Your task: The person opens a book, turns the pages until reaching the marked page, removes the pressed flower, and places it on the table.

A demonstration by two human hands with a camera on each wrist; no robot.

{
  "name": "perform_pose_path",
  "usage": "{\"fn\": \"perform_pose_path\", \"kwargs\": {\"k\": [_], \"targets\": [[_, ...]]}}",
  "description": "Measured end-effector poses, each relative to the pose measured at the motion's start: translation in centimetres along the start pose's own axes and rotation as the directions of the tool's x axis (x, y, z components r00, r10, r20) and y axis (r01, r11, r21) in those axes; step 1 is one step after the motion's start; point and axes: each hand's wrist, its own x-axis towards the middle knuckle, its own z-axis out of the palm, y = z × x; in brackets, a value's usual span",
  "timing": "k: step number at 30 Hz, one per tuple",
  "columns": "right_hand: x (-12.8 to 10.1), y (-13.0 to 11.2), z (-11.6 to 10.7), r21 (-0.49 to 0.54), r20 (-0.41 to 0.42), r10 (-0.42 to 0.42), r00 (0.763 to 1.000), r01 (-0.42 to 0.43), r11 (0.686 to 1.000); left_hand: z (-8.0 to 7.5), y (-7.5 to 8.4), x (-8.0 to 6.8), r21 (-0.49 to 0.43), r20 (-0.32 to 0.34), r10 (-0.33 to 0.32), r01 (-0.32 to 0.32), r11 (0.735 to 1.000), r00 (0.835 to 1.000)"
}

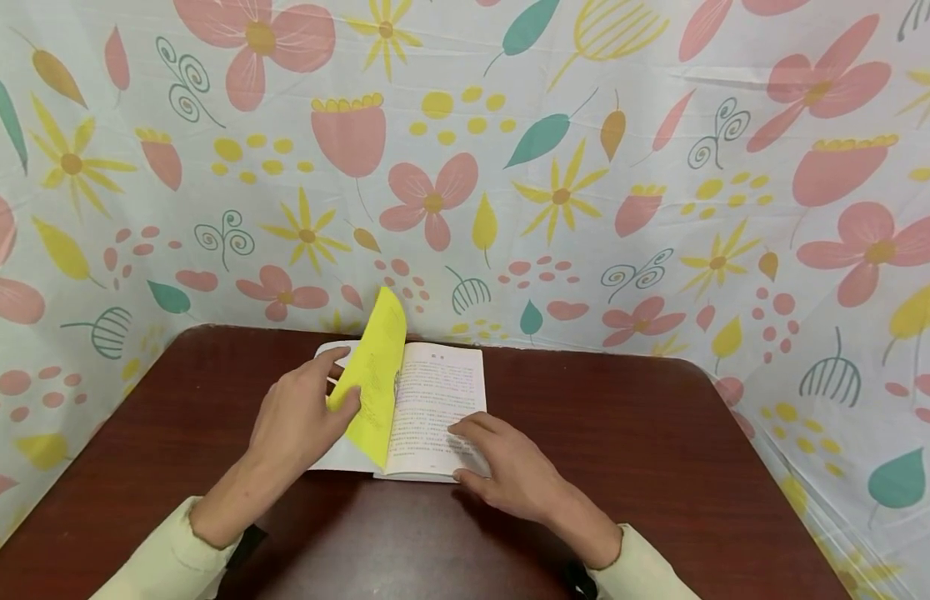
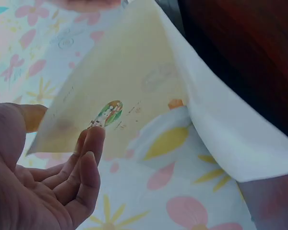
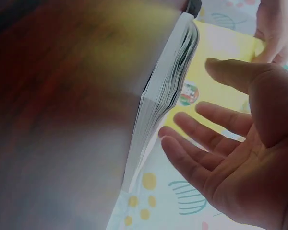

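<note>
Book: the open book lies flat near the middle of the dark table, spine toward you, in front of the flowered cloth.
Yellow leaf: the yellow page stands almost upright over the spine, mid-turn.
Left hand: your left hand pinches the lower edge of the yellow page between thumb and curled fingers, so it is gripping the leaf.
Right hand: your right hand rests with straight, relaxed fingers on the lower corner of the printed page, gripping nothing.
Doing it well: keep the pinch light and near the outer edge, I judge, and carry the leaf over in an arc so it does not crease at the spine.
Hold-down: keep your right palm pressing the printed page, or the block of pages may lift along with the leaf.
Head view: it alone shows both hands, the whole book and its place on the table.
Left wrist view: it shows the underside of the lifted leaf with a small round picture close to your fingertips; the thumb contact is mostly out of frame.
Right wrist view: it alone shows the thickness of the page block edge-on, and your open palm beside it.
</note>
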Motion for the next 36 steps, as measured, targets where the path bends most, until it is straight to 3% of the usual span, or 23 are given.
{"fn": "perform_pose_path", "kwargs": {"k": [11, 19, 26, 32, 36], "targets": [[-0.1, 0.6, -0.1, -0.037, 0.019, -0.025, 1.0, 0.026, 0.999, -0.9, -1.9, 1.0, 0.055, 0.12, -0.114, 0.108, 0.993, 0.986], [-0.2, 0.8, -0.1, -0.022, 0.02, -0.015, 1.0, 0.015, 1.0, -0.5, -3.3, 1.1, 0.114, 0.267, -0.202, 0.178, 0.977, 0.942], [-0.1, 0.9, 0.0, -0.035, 0.033, -0.032, 0.999, 0.033, 0.999, 0.3, -4.8, 1.3, 0.159, 0.287, -0.235, 0.196, 0.968, 0.929], [0.0, 1.1, -0.1, -0.059, 0.031, -0.09, 0.995, 0.092, 0.994, 0.8, -5.2, 1.3, 0.206, 0.352, -0.266, 0.203, 0.957, 0.898], [0.0, 1.3, -0.2, -0.065, 0.027, -0.148, 0.989, 0.149, 0.987, 1.1, -5.4, 1.3, 0.22, 0.375, -0.27, 0.198, 0.955, 0.887]]}}
